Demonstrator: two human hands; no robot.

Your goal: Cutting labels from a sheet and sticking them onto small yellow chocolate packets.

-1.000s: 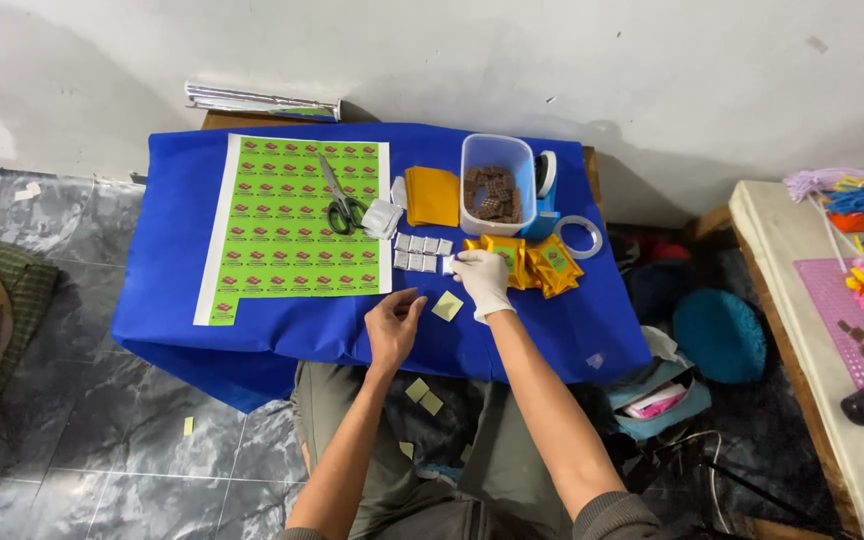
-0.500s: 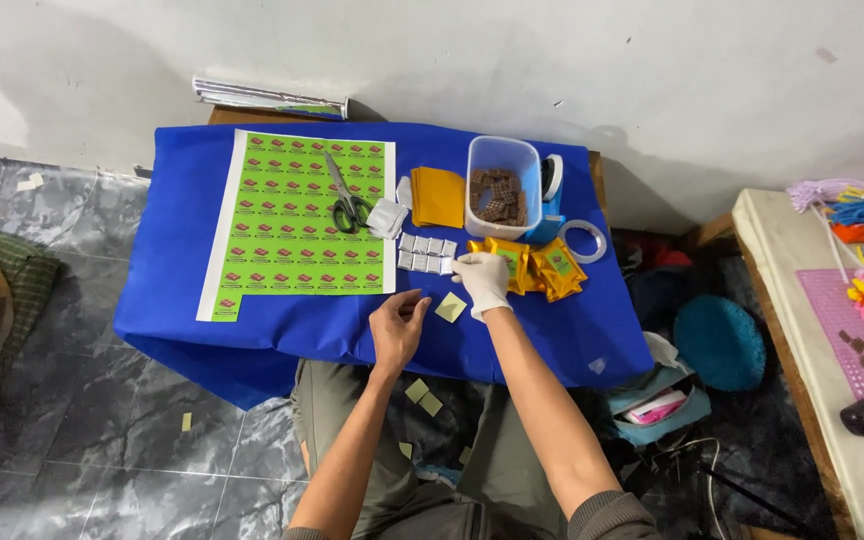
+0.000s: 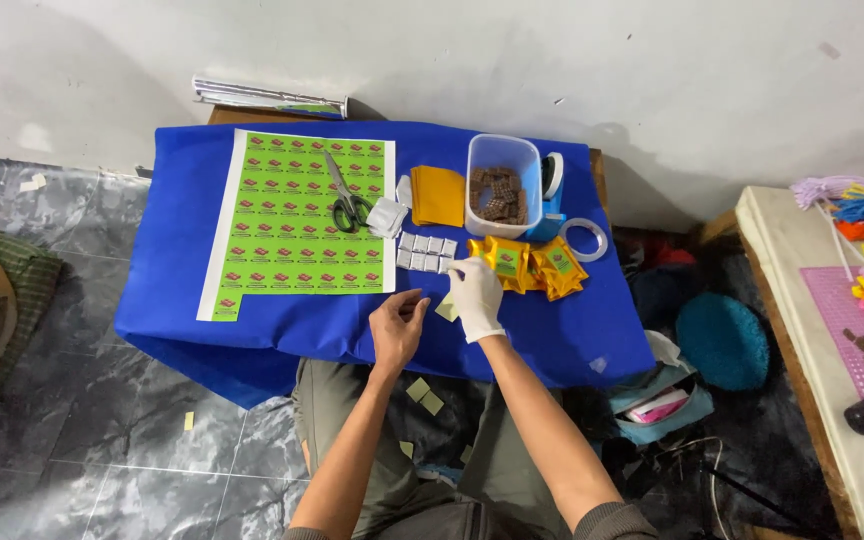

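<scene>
- A blue cloth (image 3: 282,325) covers the low table, hanging over its front edge toward the person's knees
- A large green label sheet (image 3: 297,225) lies flat on the left half of the cloth, with black-handled scissors (image 3: 347,200) resting on its upper right corner
- A clear plastic tub (image 3: 502,185) of brown squares stands at the back right (a blue tape dispenser (image 3: 552,185) is just beside it), with a clear tape roll (image 3: 584,240) lying to the right
- An orange paper stack (image 3: 437,195) sits left of the tub
- Yellow-orange filled packets (image 3: 537,265) lie in front of the tub
- The right hand (image 3: 475,295), in a white glove, rests on the cloth with fingers curled at the left edge of the packets; whether it pinches anything, I cannot tell
- The left hand (image 3: 397,325), bare, hovers loosely half-open and holds nothing
- Small foil-wrapped squares (image 3: 424,252) lie in two rows just behind both hands
- A pale yellow sticker (image 3: 446,308) lies on the cloth between the hands, partly under the glove
</scene>
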